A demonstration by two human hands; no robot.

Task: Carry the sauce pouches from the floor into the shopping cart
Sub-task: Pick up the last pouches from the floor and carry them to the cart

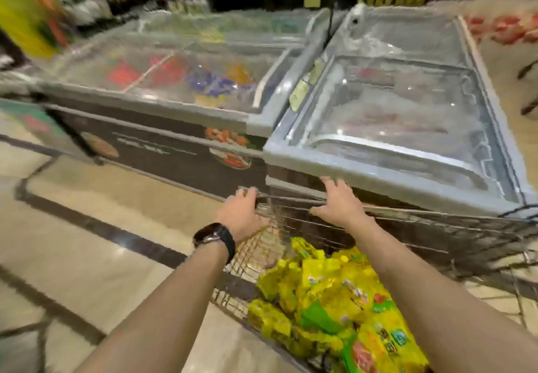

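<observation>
Both hands are resting on the far rim of the shopping cart (pixel 263 246), which is standing against the front edge of two glass-topped freezers (pixel 393 116); the left hand (pixel 243 217), with a dark watch (pixel 215 237) at the wrist, is curling its fingers over the rim's left corner, probably to steady or steer the cart; the right hand (pixel 340 202) is lying spread on the rim, blur hiding whether it is gripping; neither is holding a pouch. The yellow sauce pouches (pixel 329 300) are lying heaped inside the cart's near end; none is showing on the tiled floor (pixel 102 212), so the carrying is likely finishing.
</observation>
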